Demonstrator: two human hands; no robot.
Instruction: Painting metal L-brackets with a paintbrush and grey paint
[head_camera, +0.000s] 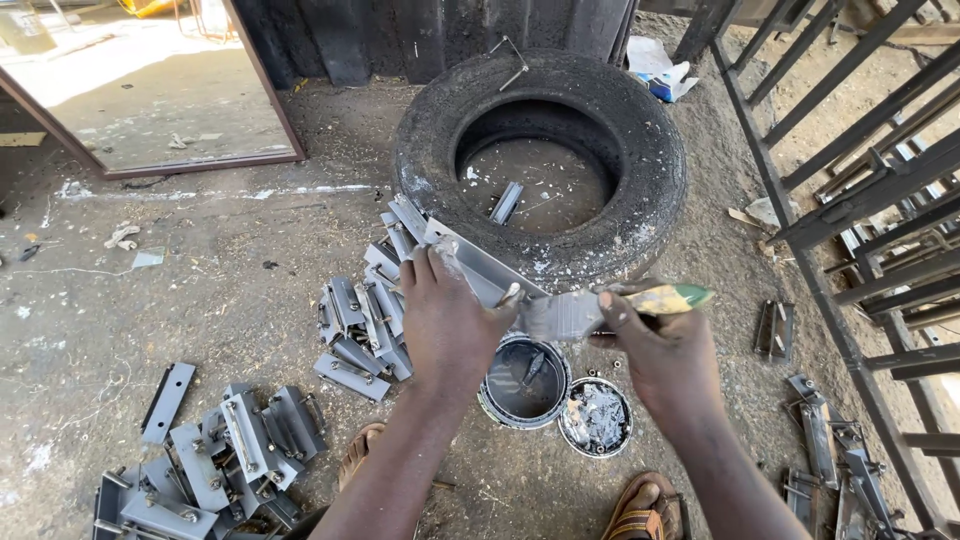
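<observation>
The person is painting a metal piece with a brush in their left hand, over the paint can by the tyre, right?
Not quite. The head view shows the brush in the right hand, not the left. The left hand holds the metal piece, above the paint can beside the tyre.

Paint can (524, 381) before tyre (540, 160)

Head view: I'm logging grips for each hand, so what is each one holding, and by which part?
The right hand grips a paintbrush by its handle. The left hand holds a grey metal bracket around its middle, above the paint can.
</observation>
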